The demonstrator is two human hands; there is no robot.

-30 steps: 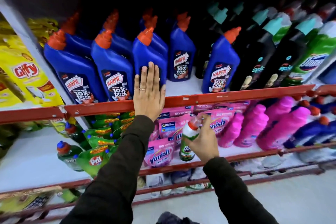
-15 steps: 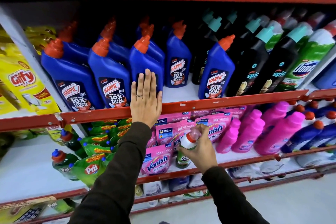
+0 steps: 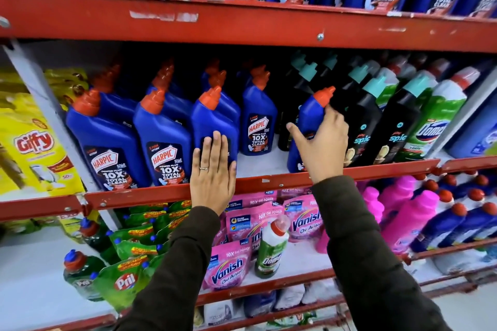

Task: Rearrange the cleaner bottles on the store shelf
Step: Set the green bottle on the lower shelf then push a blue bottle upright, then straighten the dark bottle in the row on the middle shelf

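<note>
Left hand (image 3: 213, 169) is flat and open, fingers together, palm pressed against the front of the third blue Harpic bottle (image 3: 212, 118) in the middle shelf's (image 3: 269, 183) front row, wrist crossing the red rail. Right hand (image 3: 321, 142) reaches up and wraps around a lone Harpic bottle (image 3: 309, 115) standing right beside the black Spic bottles (image 3: 360, 126), thumb spread out left. A green Domex bottle (image 3: 270, 247) stands among the pink Vanish pouches (image 3: 228, 266) one shelf down.
</note>
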